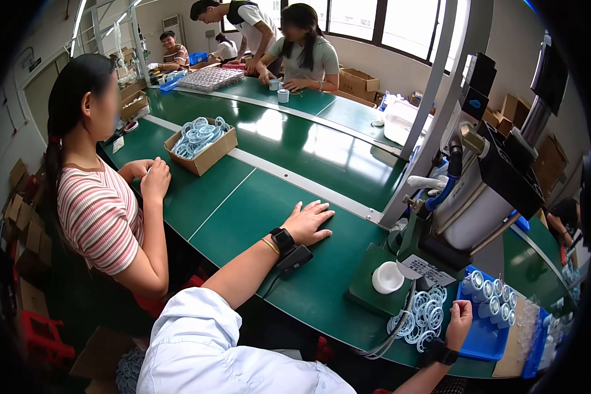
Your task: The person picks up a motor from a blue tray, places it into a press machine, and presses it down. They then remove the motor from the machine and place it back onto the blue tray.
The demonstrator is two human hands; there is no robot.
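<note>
My left hand (306, 223) lies flat on the green tabletop (236, 217) with its fingers spread and nothing under them that I can see. A black watch and a thin gold band circle that wrist, beside a small black device with a cable (294, 261). My right hand (459, 323) is curled closed beside a blue tray (489, 351); whatever its fingers may hold is hidden. In the tray stand several light blue and white cylindrical parts (488, 306). Loose light blue rings (432, 314) lie just left of this hand. A white round cup (387, 278) sits on the press base nearby.
A bench press machine (466, 203) rises at the right. Left of me sits a co-worker in a striped shirt (98, 210), hands together near a cardboard box (200, 164) of light blue rings. A metal rail (302, 186) crosses the table. Other people work at the far side.
</note>
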